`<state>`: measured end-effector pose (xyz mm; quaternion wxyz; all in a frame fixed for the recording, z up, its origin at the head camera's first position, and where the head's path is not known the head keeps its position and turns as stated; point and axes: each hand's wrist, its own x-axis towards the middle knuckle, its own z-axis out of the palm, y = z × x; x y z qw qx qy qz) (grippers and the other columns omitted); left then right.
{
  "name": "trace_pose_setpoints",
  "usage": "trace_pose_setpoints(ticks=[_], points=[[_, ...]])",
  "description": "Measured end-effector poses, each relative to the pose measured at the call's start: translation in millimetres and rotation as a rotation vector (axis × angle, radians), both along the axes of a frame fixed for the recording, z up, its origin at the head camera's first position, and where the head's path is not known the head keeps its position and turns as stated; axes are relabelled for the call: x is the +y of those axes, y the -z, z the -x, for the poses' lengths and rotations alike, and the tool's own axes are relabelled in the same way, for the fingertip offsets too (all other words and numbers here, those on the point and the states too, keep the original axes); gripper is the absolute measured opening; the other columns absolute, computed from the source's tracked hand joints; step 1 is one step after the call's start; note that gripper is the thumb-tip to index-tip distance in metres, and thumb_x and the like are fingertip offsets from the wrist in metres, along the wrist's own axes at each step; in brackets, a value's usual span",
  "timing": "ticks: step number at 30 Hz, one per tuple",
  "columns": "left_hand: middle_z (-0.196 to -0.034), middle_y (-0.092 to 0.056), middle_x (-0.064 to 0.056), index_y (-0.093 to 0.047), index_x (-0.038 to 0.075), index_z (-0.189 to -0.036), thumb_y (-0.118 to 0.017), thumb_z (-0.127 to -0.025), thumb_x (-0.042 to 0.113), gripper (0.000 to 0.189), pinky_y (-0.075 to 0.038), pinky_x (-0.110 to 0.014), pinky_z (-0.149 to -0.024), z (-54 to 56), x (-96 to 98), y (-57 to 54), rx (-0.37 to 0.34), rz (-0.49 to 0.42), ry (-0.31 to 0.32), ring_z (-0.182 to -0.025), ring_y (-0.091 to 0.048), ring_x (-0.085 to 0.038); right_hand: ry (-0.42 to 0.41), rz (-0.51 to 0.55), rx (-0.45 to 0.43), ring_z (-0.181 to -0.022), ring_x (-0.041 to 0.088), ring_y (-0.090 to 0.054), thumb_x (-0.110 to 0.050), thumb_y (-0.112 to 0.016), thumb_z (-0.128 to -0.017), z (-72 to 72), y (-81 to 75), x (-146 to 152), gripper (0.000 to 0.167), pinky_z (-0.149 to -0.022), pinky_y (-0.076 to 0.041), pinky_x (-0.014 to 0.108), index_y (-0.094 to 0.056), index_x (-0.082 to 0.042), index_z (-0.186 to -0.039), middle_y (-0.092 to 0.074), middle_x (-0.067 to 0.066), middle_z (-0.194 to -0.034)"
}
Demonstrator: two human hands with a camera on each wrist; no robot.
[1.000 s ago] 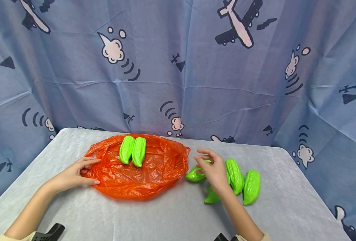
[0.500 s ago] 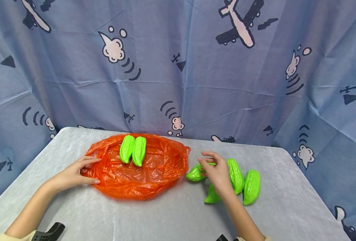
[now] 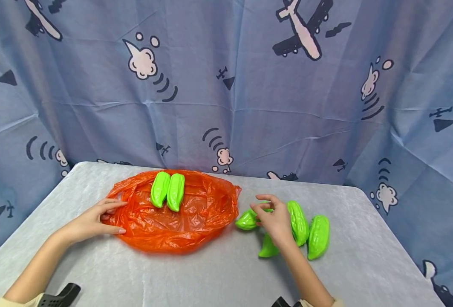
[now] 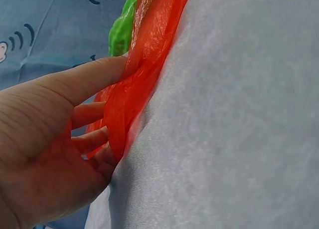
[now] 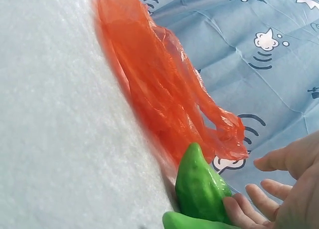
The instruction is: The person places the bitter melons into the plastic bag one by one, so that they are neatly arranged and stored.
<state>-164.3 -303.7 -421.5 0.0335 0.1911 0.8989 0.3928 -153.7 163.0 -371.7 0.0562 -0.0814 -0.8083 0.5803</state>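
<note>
An orange-red plastic bag (image 3: 199, 215) lies spread with its mouth up. Two glossy, bumpy green bitter melons (image 3: 175, 192) lie side by side at its far part. My left hand (image 3: 92, 221) touches the bag's left edge, thumb and fingers spread apart along it; in the left wrist view the thumb (image 4: 94, 79) reaches the crinkled film. My right hand (image 3: 278, 221) is over the group of bitter melons right of the bag, fingers loosely bent and thumb apart. In the right wrist view its lower fingertips are right at the nearest bitter melon (image 5: 197, 186). The hand partly hides this group.
Further right on the grey-white tabletop (image 3: 195, 279) lie two more bitter melons, one partly behind the hand and one outermost (image 3: 318, 236). A blue curtain (image 3: 195, 85) printed with planes hangs close behind the table's far edge.
My right hand has moved slightly right and down over the bitter melons. The left hand stays at the bag's edge, and the bag and bitter melons lie as before.
</note>
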Motion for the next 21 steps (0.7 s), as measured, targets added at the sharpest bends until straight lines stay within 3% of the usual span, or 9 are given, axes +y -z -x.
trace_pose_setpoints(ticks=[4, 9, 16, 21], points=[[-0.145, -0.047, -0.034, -0.056, -0.01, -0.143, -0.089, -0.082, 0.01, 0.073, -0.046, -0.021, -0.09, 0.4, -0.6, 0.6, -0.005, -0.009, 0.006, -0.115, -0.051, -0.019, -0.002, -0.033, 0.005, -0.063, 0.015, -0.064, -0.004, -0.077, -0.094, -0.1, 2.0, -0.1, 0.036, -0.061, -0.061, 0.031, -0.066, 0.007, -0.127, -0.072, 0.017, -0.094], [-0.146, -0.048, -0.032, -0.056, -0.009, -0.144, -0.089, -0.082, 0.012, 0.073, -0.046, -0.02, -0.09, 0.7, -1.9, 0.7, -0.015, -0.004, -0.001, -0.114, -0.049, -0.006, -0.013, -0.088, 0.015, -0.063, 0.014, -0.066, -0.002, -0.08, -0.09, -0.6, 2.1, 0.2, 0.039, -0.062, -0.062, 0.037, -0.067, 0.009, -0.125, -0.07, 0.017, -0.093], [-0.146, -0.045, -0.035, -0.056, -0.01, -0.144, -0.089, -0.082, 0.009, 0.073, -0.046, -0.022, -0.09, 0.9, -0.9, 0.7, -0.013, 0.011, 0.003, -0.121, -0.053, -0.034, -0.034, -0.212, 0.003, -0.059, 0.023, -0.067, -0.006, -0.083, -0.087, -1.6, 0.3, 2.6, 0.043, -0.06, -0.061, 0.039, -0.066, 0.009, -0.124, -0.069, 0.017, -0.091], [-0.147, -0.045, -0.034, -0.056, -0.01, -0.144, -0.089, -0.082, 0.009, 0.072, -0.046, -0.022, -0.09, 0.6, -0.4, -0.4, -0.023, 0.016, -0.011, -0.119, -0.052, -0.031, -0.067, -0.277, -0.021, -0.054, 0.026, -0.067, -0.012, -0.084, -0.088, -1.3, -1.6, 5.8, 0.047, -0.053, -0.052, 0.03, -0.066, 0.008, -0.126, -0.067, 0.013, -0.082]])
